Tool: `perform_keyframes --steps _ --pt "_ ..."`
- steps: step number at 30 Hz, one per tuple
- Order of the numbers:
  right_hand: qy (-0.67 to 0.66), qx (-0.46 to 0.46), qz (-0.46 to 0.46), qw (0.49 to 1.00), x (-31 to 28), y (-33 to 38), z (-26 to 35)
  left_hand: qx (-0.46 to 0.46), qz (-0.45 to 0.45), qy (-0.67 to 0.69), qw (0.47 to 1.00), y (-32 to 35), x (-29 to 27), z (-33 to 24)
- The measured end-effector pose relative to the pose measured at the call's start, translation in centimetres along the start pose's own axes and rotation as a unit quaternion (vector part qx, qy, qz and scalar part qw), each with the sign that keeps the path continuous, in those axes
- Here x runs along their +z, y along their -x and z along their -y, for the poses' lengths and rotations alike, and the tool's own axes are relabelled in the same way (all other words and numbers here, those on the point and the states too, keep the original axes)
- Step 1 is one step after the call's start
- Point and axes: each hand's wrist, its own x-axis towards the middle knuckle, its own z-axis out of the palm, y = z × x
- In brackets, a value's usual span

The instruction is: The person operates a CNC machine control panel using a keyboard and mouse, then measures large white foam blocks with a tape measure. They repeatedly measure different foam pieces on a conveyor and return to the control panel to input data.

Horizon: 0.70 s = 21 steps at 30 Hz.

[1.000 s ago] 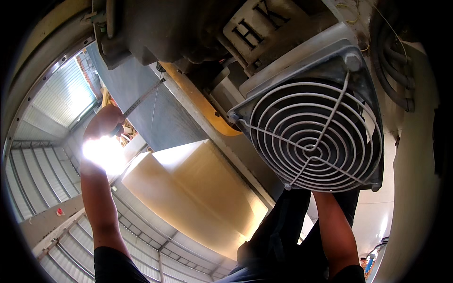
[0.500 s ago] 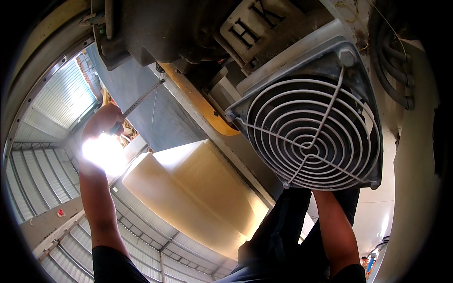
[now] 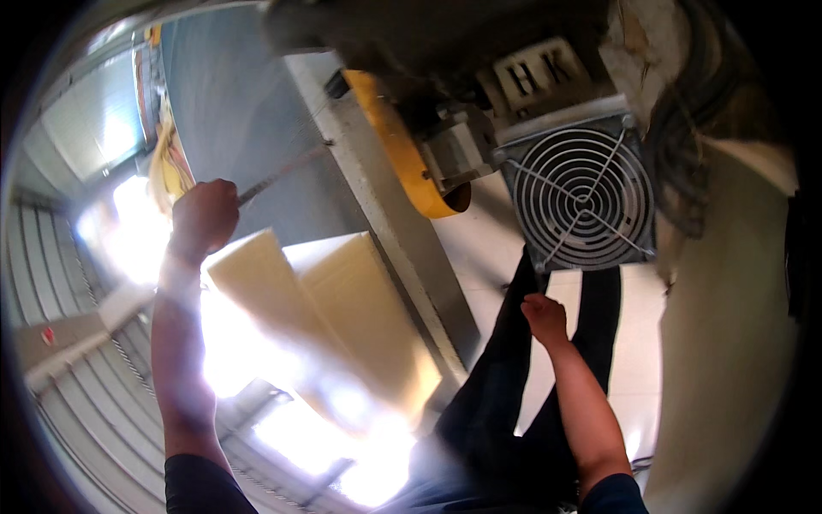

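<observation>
My left hand (image 3: 207, 216) is closed around one end of a thin, ruler-like metal strip (image 3: 278, 175). The strip slants up and right over a grey sheet surface (image 3: 231, 103), its far tip near the surface's pale edge. Below that hand lie cream-coloured blocks (image 3: 360, 300), partly washed out by glare. My right hand (image 3: 545, 317) is closed just under a fan with a round wire guard (image 3: 584, 201). A dark sliver shows above this fist, too small to name, so what it holds is hidden.
A dark machine body (image 3: 385, 34) hangs over the top, with a yellow curved guard (image 3: 398, 146) and a lettered plate (image 3: 539, 73). Dark hoses (image 3: 693, 128) run down at the upper right, beside a pale panel (image 3: 728, 343). My legs stand on light floor tiles.
The view has shifted, so the fan looks smaller and higher. My right hand, hidden behind the fan before, now shows below it. My left hand still grips the strip.
</observation>
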Motion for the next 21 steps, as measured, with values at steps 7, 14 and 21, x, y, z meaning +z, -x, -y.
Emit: perform_keyframes --steps 7,14,21 --pt "0.182 -0.007 -0.096 0.978 -1.6 7.8 -0.9 0.102 -0.062 0.332 0.936 21.6 5.4 1.7" --pt "0.168 -0.02 -0.159 0.973 -1.0 25.7 0.1 0.466 -0.148 0.518 0.702 36.4 9.1 -6.7" --pt "0.205 0.078 -0.19 0.957 0.2 41.2 -10.1 0.684 -0.108 0.548 0.468 54.3 8.0 -15.3"
